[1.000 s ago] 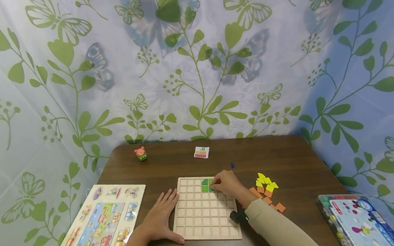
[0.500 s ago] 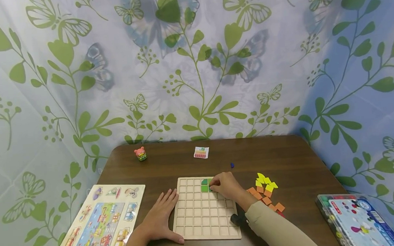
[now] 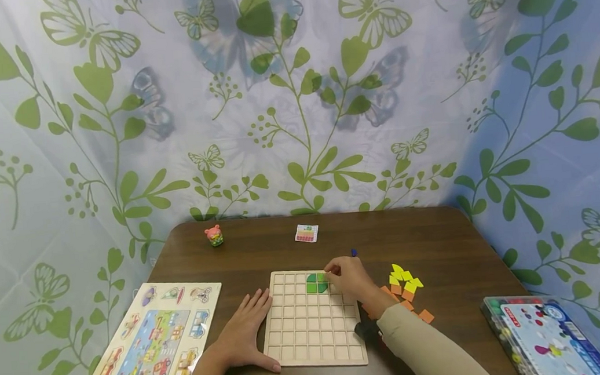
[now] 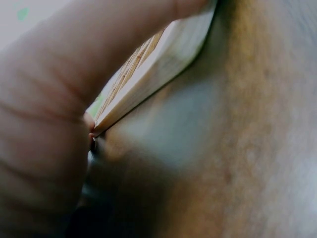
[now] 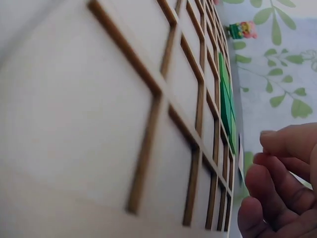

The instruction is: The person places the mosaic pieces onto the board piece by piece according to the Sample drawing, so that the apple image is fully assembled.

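Observation:
A wooden grid board lies on the table. Near its far edge, several green tiles form a small block with cut corners. My left hand rests flat at the board's left edge, fingers spread and thumb by the near corner. The left wrist view shows the thumb close against the board's side. My right hand hovers just right of the green tiles. Its fingers are loosely curled, and I see nothing between them in the right wrist view.
Right of the board lie yellow tiles and orange tiles. A picture card, a small blue piece and a pink-headed figurine sit farther back. A picture puzzle is at left, a plastic case at right.
My right hand has let go of a green tile at the block's right side and moved slightly right and away, uncovering the tiles. My left hand has stayed put.

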`<move>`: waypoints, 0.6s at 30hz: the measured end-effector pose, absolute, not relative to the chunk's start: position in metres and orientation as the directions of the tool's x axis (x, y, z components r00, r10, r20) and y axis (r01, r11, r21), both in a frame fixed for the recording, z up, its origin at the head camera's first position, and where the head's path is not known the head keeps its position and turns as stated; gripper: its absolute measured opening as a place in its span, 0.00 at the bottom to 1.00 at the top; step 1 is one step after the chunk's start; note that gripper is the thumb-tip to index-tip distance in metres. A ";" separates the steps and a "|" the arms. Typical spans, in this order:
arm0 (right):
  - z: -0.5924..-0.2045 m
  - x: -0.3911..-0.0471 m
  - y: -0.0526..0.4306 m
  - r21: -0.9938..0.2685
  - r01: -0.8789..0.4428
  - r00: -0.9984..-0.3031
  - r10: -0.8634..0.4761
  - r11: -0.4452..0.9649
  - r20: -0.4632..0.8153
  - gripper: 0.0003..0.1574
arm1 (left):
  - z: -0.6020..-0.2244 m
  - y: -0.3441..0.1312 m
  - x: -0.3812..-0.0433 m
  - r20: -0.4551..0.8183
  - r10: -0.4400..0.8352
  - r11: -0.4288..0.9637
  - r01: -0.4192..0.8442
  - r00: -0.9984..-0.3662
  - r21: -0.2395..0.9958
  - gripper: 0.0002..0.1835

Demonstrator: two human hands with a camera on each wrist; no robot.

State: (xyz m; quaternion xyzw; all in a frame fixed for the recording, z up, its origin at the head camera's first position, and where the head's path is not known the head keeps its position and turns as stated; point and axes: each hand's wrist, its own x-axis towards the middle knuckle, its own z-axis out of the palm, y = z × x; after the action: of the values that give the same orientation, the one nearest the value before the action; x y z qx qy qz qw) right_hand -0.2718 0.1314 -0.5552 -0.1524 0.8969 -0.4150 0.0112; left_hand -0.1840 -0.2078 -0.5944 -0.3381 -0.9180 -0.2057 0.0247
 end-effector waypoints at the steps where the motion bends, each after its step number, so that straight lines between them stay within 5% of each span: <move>1: -0.555 -0.274 0.133 -0.747 -0.258 -0.957 -0.269 0.613 0.109 0.05 | -0.595 -0.208 -0.184 0.184 0.610 0.687 0.630 -0.771 0.362 0.81; 18: -0.562 -0.320 0.174 -0.614 -0.112 -0.992 -0.053 0.781 0.115 0.18 | -0.596 -0.209 -0.185 0.186 0.613 0.689 0.635 -0.768 0.350 0.81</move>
State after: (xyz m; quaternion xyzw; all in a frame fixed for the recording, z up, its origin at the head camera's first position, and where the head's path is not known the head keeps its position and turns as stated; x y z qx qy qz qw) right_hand -0.3201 0.1743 -0.5621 -0.0438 0.9426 -0.3280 -0.0455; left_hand -0.1846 -0.2091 -0.5965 -0.3395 -0.9186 -0.2004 0.0272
